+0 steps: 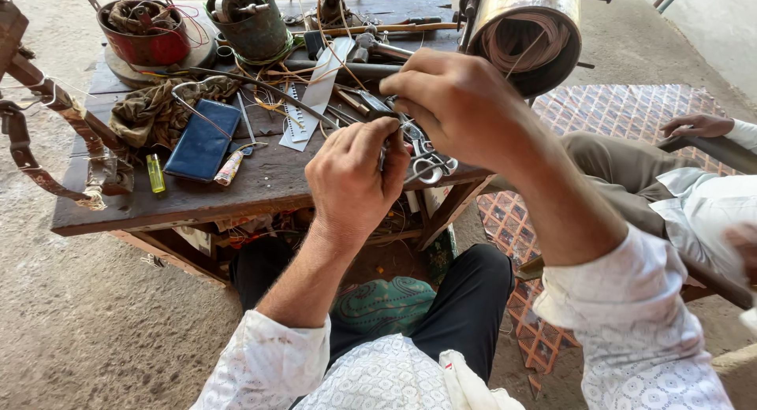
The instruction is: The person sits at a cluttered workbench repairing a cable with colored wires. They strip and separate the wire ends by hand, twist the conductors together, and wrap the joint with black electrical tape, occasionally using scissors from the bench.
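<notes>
Right now your left hand is closed, pinching a small metal tool at the front edge of the workbench. Your right hand curls over the scissors beside it; whether it grips them, I cannot tell. Likely the tool is light, stiff and slick, so hold it low on the shank. Thin copper wires trail behind, easily snagged.

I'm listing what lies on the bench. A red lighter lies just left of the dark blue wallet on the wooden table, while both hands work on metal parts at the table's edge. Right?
Not quite: the head view shows a small yellow-green lighter, not red. It does lie just left of the dark blue wallet on the dark wooden table, while the left hand and right hand work there.
</notes>
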### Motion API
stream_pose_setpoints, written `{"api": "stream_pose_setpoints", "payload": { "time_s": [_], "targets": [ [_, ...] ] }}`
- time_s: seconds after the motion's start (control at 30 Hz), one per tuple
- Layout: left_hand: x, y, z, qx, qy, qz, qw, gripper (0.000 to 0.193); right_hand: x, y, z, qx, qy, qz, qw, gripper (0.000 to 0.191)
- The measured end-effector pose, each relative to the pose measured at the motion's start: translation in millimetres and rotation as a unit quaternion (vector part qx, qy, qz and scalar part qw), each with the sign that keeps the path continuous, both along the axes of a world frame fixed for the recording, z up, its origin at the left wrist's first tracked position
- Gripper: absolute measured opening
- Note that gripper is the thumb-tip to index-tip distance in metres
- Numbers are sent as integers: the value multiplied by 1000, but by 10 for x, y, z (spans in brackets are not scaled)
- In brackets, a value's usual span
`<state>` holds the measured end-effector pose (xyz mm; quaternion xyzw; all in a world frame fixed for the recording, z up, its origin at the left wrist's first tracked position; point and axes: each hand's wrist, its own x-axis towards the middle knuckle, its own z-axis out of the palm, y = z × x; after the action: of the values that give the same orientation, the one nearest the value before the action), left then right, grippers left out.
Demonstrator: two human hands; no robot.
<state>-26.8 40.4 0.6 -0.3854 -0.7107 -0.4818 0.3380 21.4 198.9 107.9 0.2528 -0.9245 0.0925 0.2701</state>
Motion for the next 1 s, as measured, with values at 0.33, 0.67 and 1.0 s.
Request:
{"api": "stream_pose_setpoints", "payload": {
  "time_s": [0.33,0.67,1.0],
  "targets": [
    [-242,-92,-36,146,-561,-469,666,16,551,-91,-925,-609,-78,-48,788,18],
    [-194,-69,-27,110,-488,-487,717,25,472,-18,-1034,-619,-181,-30,763,32],
    [-224,-105,171,-45,-402,-377,833,29,440,-156,-921,-461,-115,-140,869,12]
  ]
}}
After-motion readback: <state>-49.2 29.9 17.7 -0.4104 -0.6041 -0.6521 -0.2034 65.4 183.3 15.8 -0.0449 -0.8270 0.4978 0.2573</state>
